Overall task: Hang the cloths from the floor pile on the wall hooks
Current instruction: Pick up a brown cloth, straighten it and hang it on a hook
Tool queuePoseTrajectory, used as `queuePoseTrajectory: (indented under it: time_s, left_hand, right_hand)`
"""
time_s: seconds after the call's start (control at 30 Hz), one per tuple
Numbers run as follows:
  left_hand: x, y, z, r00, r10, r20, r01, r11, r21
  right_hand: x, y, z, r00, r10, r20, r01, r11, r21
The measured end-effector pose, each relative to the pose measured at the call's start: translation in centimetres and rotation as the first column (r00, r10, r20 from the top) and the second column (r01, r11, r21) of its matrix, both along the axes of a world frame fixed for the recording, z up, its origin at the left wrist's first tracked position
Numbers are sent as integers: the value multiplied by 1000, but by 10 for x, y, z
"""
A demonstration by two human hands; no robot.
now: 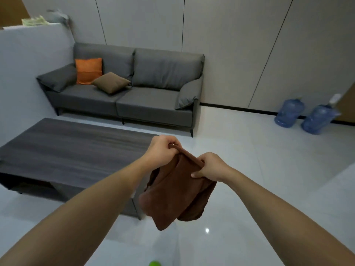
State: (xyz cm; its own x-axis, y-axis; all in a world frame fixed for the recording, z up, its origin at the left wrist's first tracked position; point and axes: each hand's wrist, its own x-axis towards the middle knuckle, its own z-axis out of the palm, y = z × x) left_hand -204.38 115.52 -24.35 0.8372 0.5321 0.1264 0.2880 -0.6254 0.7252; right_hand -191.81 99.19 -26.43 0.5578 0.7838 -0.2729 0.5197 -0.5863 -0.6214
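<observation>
Cloth [178, 191], one brown piece, hangs in the air above the pale floor [249, 189], held by two hands along its top edge. Left hand [163, 148] pinches one corner; right hand [208, 167] grips the edge with thumb pressed on the fabric. Behind stand one dark coffee table [67, 150], one grey sofa [134, 89] with two loose cushions, orange [88, 71] and brown [111, 82], and two blue water bottles [290, 113].

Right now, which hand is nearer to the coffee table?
Left. The left hand hangs just past the coffee table corner; the right hand is farther right, over the floor.
</observation>
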Motion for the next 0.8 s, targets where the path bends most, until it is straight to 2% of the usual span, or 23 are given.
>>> queuePoseTrajectory:
  time_s: [0.2,0.33,0.43,0.53,0.63,0.7,0.73,0.8]
  left_hand:
    - [23,77,9,985,170,14,-170,985,-15]
    - [16,136,7,920,391,-7,-391,920,-30]
    - [5,171,3,877,478,-50,-474,878,68]
    - [10,184,-10,911,343,-229,-307,935,180]
    - [32,180,-19,947,33,-319,-16,998,55]
    - [51,174,-19,954,-140,-266,127,990,-66]
    - [60,174,-20,970,-155,-187,129,981,-145]
    - [75,181,-19,998,-59,-17,52,960,-276]
  right_hand:
    - [54,34,-31,957,-83,277,146,966,-213]
    - [84,47,-37,922,-169,349,275,919,-281]
    - [93,67,-27,900,-210,381,335,894,-299]
    - [85,117,-6,907,-211,364,285,945,-162]
    - [64,176,27,963,-122,238,110,992,62]
    - [53,207,48,982,-27,187,-2,988,157]
    - [53,219,54,987,27,160,-57,980,190]
    - [60,237,56,994,72,79,-92,953,289]
